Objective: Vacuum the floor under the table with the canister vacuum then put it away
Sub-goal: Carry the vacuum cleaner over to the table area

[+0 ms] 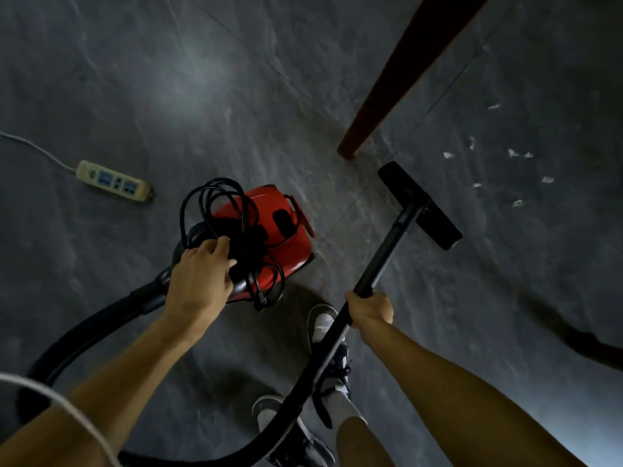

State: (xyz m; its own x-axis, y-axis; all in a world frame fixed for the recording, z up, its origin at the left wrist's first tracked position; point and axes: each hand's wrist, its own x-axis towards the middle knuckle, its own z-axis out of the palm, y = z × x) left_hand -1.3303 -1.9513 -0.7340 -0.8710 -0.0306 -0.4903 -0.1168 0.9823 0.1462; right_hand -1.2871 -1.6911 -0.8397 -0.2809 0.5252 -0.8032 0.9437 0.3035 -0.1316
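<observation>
A red canister vacuum stands on the dark grey floor in front of my feet. A bundled black power cord lies looped on top of it. My left hand rests on the vacuum's black handle and grips it together with the cord. My right hand is closed around the black wand. The wand ends in a flat black floor nozzle resting on the floor just below a brown table leg. A black hose curves from the canister's rear round to the wand.
A cream power strip with a grey cable lies on the floor at left. Several white paper scraps are scattered on the floor right of the table leg. My two shoes stand beneath the wand.
</observation>
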